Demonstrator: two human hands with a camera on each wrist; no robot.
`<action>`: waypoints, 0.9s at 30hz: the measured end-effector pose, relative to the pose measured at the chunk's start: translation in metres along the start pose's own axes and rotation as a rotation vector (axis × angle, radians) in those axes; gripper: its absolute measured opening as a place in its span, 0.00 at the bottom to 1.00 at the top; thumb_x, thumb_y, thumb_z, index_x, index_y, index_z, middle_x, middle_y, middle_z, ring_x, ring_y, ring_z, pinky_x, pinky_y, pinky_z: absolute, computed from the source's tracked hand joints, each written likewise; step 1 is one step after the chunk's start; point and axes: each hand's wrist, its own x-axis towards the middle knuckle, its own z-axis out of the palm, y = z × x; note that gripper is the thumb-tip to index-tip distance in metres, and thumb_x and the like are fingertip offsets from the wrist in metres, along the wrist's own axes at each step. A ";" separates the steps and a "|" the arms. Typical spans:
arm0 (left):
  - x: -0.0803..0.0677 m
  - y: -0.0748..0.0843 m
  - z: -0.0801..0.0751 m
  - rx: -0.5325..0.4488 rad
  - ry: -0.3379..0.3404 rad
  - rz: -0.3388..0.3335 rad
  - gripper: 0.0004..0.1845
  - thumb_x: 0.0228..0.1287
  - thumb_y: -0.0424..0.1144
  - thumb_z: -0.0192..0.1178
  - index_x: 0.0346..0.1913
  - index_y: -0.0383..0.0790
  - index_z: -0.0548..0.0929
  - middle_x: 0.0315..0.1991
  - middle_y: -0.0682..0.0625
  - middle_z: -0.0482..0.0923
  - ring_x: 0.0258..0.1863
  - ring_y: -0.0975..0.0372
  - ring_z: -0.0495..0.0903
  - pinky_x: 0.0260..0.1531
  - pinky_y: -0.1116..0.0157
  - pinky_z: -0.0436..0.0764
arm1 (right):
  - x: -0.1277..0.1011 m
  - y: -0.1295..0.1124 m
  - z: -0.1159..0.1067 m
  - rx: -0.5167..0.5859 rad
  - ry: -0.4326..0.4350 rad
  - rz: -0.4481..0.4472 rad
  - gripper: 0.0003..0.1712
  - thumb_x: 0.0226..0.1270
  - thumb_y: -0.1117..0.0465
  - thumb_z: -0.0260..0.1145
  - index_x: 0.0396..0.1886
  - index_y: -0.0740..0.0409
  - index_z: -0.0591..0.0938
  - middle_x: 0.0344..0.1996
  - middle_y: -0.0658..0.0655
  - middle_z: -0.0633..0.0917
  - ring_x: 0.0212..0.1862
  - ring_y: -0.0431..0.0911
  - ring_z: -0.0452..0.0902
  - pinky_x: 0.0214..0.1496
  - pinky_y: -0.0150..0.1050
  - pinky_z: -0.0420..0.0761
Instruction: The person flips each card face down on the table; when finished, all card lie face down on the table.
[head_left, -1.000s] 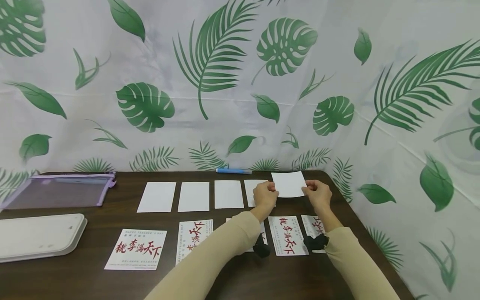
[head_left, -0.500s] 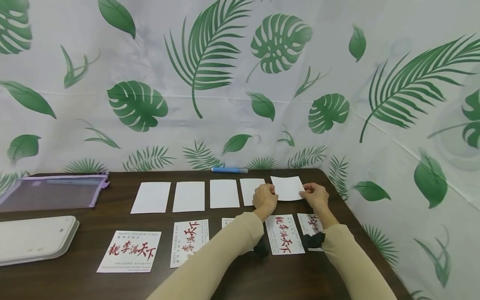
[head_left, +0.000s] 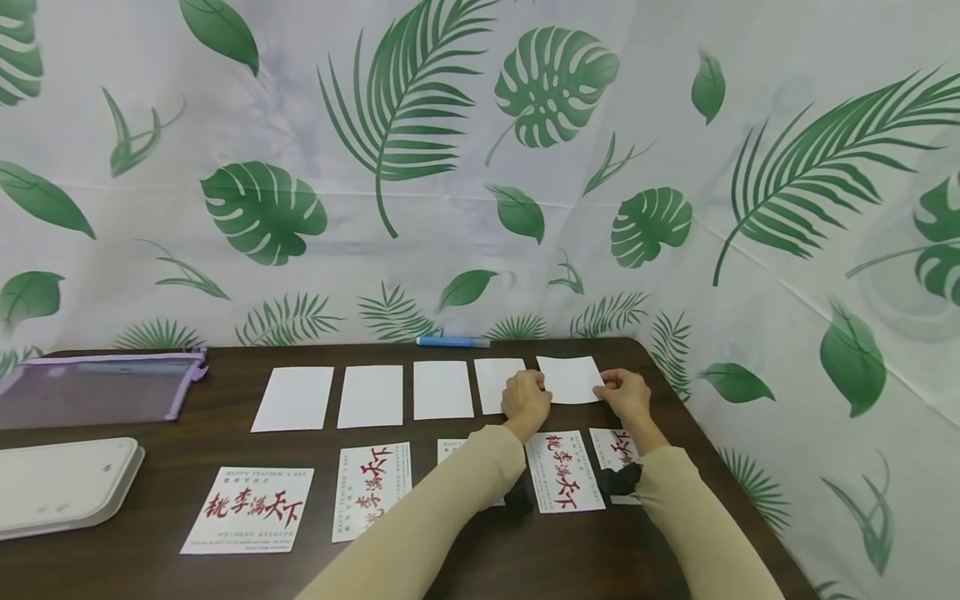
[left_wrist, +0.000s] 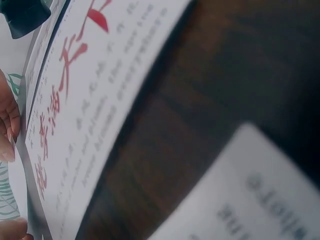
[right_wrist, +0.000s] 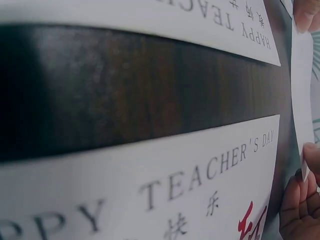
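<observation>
A blank white card [head_left: 570, 380] lies at the right end of the back row, its near edge slightly bowed. My left hand [head_left: 527, 400] grips its near left corner and overlaps the neighbouring blank card [head_left: 491, 383]. At the opposite near corner, my right hand [head_left: 627, 395] pinches the card between thumb and fingers. The right wrist view shows the card [right_wrist: 301, 90] edge-on, stretched between my left hand [right_wrist: 306, 15] and right hand [right_wrist: 300, 205]. Beneath my forearms are printed cards with red characters [head_left: 566, 472], partly hidden by the sleeves and black wrist cameras.
More blank cards [head_left: 371, 397] continue the back row leftward. Printed cards [head_left: 249, 510] form the front row on the dark wooden table [head_left: 225, 417]. A blue pen [head_left: 452, 342] lies at the back edge. At left are a purple mesh pouch [head_left: 97, 390] and a white device [head_left: 63, 485].
Both hands have lowered the blank card slightly toward the table, keeping hold of its near corners. The head view has swung a little to the right.
</observation>
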 end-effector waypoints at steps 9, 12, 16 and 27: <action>-0.001 -0.002 -0.001 0.036 -0.015 0.031 0.05 0.45 0.33 0.70 0.26 0.45 0.85 0.25 0.54 0.80 0.29 0.54 0.80 0.23 0.60 0.75 | 0.000 0.001 0.002 -0.042 -0.011 0.007 0.15 0.56 0.68 0.68 0.44 0.70 0.80 0.34 0.64 0.80 0.40 0.55 0.73 0.44 0.48 0.72; 0.000 -0.001 -0.002 0.041 -0.010 0.039 0.06 0.45 0.34 0.70 0.28 0.46 0.87 0.26 0.54 0.81 0.30 0.54 0.81 0.24 0.60 0.76 | 0.000 0.001 0.002 -0.067 -0.013 -0.006 0.15 0.56 0.68 0.67 0.43 0.70 0.80 0.34 0.65 0.81 0.40 0.56 0.74 0.44 0.49 0.72; 0.002 0.000 -0.003 0.043 -0.018 0.032 0.08 0.46 0.35 0.71 0.32 0.48 0.88 0.27 0.55 0.83 0.32 0.54 0.82 0.26 0.60 0.78 | 0.000 -0.001 0.002 -0.094 -0.022 -0.015 0.15 0.56 0.68 0.67 0.43 0.71 0.79 0.33 0.65 0.80 0.39 0.56 0.73 0.43 0.50 0.73; 0.003 0.001 -0.004 0.100 -0.034 0.039 0.05 0.46 0.35 0.71 0.22 0.46 0.84 0.24 0.53 0.81 0.28 0.54 0.81 0.22 0.60 0.76 | 0.001 -0.003 0.004 -0.123 -0.054 0.007 0.14 0.57 0.67 0.67 0.42 0.70 0.78 0.32 0.63 0.79 0.39 0.55 0.72 0.42 0.48 0.73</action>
